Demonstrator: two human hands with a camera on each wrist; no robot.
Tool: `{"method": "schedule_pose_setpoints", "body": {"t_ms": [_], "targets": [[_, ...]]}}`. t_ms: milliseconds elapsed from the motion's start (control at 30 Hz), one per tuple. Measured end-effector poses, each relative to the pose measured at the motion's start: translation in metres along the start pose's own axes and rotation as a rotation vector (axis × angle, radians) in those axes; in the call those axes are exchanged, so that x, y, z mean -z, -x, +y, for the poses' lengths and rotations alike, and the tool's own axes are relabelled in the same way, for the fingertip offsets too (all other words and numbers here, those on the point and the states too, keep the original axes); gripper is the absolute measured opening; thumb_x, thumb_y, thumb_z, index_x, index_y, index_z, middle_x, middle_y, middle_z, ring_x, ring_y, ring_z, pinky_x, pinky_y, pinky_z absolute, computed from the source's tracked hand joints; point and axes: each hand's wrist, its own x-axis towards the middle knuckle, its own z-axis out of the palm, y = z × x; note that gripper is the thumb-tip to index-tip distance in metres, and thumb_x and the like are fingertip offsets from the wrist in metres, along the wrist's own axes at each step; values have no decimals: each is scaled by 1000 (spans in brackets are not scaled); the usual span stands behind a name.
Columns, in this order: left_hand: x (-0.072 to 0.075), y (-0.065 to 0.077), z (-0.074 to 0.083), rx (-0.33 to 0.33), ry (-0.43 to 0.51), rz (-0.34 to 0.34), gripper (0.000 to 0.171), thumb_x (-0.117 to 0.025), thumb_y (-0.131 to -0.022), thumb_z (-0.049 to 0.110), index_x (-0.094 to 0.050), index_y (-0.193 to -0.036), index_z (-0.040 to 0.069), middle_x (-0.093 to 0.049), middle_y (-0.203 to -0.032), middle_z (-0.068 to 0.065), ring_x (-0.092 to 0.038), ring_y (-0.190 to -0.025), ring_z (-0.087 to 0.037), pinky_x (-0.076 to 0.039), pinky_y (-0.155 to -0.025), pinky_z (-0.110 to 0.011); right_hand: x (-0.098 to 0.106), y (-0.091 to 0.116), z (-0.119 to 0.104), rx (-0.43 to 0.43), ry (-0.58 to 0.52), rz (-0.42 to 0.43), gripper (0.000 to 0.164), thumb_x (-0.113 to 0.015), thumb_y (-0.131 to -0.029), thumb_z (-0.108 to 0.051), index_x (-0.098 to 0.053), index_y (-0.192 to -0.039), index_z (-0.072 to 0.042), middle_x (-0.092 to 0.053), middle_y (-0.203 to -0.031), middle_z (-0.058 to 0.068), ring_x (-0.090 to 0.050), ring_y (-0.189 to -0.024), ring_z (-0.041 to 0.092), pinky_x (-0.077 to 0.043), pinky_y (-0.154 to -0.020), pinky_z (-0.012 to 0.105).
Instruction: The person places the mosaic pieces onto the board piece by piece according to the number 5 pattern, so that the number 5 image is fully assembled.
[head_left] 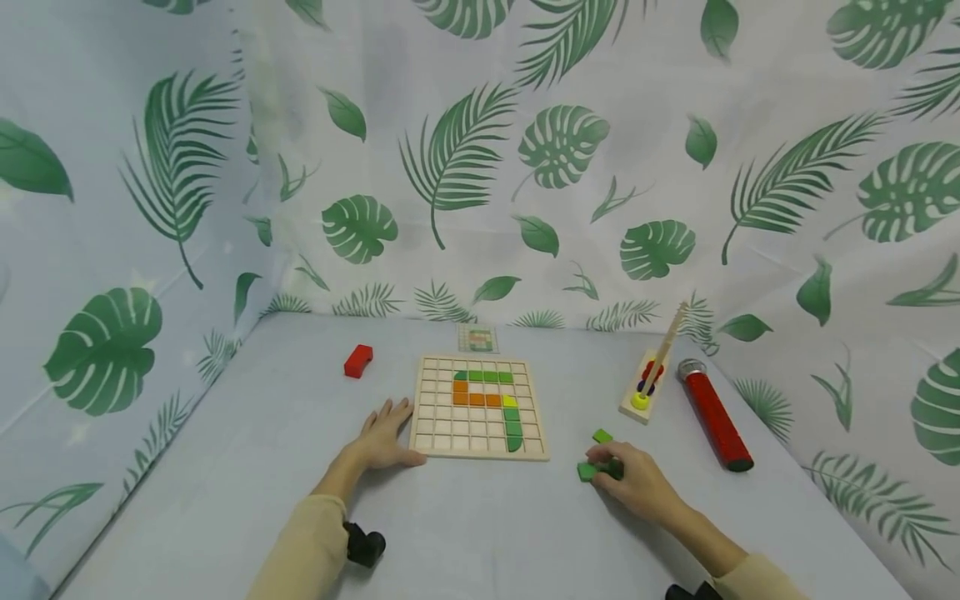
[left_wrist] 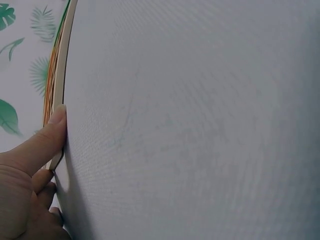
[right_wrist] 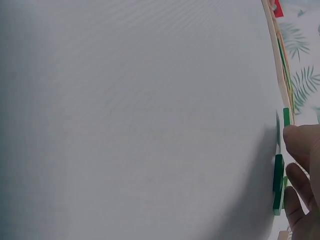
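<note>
A wooden grid board (head_left: pixel 442 446) lies on the table with green, orange and yellow tiles set in it. At its front left corner rests my left hand (head_left: pixel 384 437), thumb against the front edge and fingers stretched along the left side. To the right of the board, my right hand (head_left: pixel 637 481) pinches a green tile (head_left: pixel 587 472) between thumb and finger; the right wrist view shows this green tile (right_wrist: pixel 286 116) raised off the table. Under and beside those fingers lie a darker green tile (right_wrist: pixel 278 182) and a light green tile (head_left: pixel 602 436).
A small pattern card (head_left: pixel 477 338) lies behind the board. A red arch block (head_left: pixel 358 361) is at the back left. On the right stand a wooden peg stand (head_left: pixel 636 414) with coloured beads and a red tube (head_left: pixel 716 421). Leaf-printed cloth walls (head_left: pixel 465 275) border the table.
</note>
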Motion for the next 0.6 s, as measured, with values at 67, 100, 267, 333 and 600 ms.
{"method": "schedule_pose_setpoints", "body": {"t_ms": [67,100,267,333,600], "targets": [[0,-1,0,3,2,-1,94,-79,-75,34,-29,-147,2,-21,-153,-17,-5,-142,-36,-1,-112,-51,0,-4,-3,1,-1,11,30,-76,-76,-3,-66,-103,-10,-65,-96,-5,-59,-88,13,-52,-78,35],[1,-1,0,5,3,0,94,-79,-75,34,-29,-147,2,-21,-154,-17,-5,-142,-35,-2,-112,-51,-1,-6,-4,0,-5,17,30,-75,-75,-2,-66,-103,-10,-65,-95,-4,-59,-87,13,-52,-76,33],[2,-1,2,7,-6,8,94,-79,-74,33,-29,-147,2,-22,-153,-16,-5,-142,-35,-1,-112,-52,-5,-13,-10,24,-43,44,30,-74,-76,0,-65,-104,-7,-65,-93,-3,-60,-85,13,-53,-72,25],[2,-1,2,4,-4,11,93,-79,-74,33,-30,-146,1,-22,-153,-17,-6,-142,-36,-2,-112,-52,-7,-17,-12,44,-64,54,30,-73,-77,0,-65,-105,-6,-65,-93,-2,-61,-86,13,-53,-73,26],[0,-1,-1,-5,3,12,94,-79,-74,34,-30,-146,1,-22,-153,-18,-7,-142,-36,-2,-112,-53,-17,-31,-21,123,-138,108,30,-73,-76,4,-64,-105,-1,-65,-92,1,-61,-86,16,-54,-73,30]]}}
